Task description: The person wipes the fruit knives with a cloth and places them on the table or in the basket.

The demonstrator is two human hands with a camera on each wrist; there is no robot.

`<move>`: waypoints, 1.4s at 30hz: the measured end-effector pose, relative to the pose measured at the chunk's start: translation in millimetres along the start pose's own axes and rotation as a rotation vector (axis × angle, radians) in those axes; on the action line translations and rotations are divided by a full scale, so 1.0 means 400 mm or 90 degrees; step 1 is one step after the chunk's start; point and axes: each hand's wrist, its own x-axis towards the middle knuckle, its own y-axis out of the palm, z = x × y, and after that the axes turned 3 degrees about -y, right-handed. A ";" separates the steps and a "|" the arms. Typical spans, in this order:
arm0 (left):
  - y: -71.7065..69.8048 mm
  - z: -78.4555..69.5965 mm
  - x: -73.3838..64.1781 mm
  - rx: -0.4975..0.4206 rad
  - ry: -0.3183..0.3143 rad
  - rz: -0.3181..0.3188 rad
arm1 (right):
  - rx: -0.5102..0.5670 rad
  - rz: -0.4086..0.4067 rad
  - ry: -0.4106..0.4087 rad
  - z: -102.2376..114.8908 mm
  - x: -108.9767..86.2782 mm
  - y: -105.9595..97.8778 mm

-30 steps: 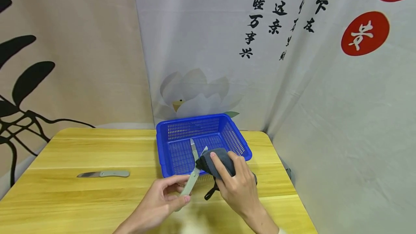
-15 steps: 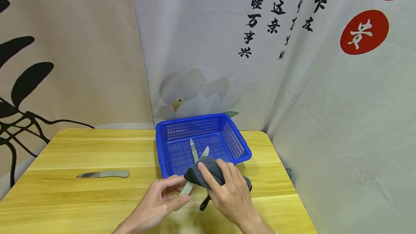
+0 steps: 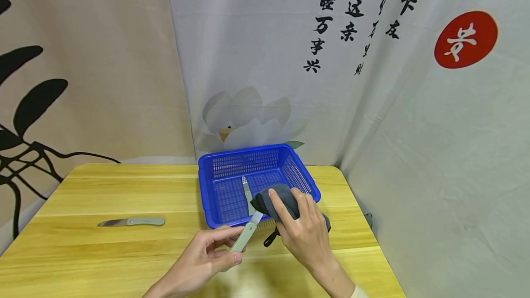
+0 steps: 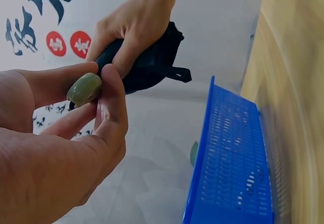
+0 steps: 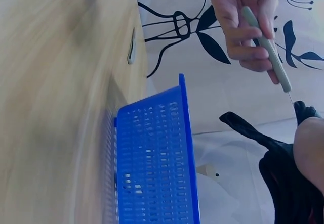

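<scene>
In the head view my left hand (image 3: 203,254) holds a folding knife (image 3: 243,239) by its pale green handle, between thumb and fingers. Its blade is out and points up and away, toward the basket. My right hand (image 3: 306,236) grips a dark grey cloth (image 3: 283,195) with a black edge and a hanging loop. The cloth covers the outer part of the blade, while the part near the handle shows bare. In the left wrist view, the butt of the knife handle (image 4: 85,89) sticks out between the fingers. The right wrist view shows the cloth (image 5: 278,173) at the blade.
A blue plastic basket (image 3: 240,152) stands beyond the hands, with another knife (image 3: 247,193) lying inside. On the wooden table (image 3: 83,261) at the left lies a similar knife (image 3: 145,221), blade out and pointing left. A printed curtain (image 3: 256,36) hangs behind the table.
The cloth slid down the blade to the handle, then back up and outward. The blade tip, visible before, is now covered; the part near the handle is bare. My left hand hardly moved.
</scene>
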 end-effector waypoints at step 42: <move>0.010 0.035 0.025 0.630 0.265 -0.412 | 0.031 0.018 -0.052 0.123 0.006 -0.015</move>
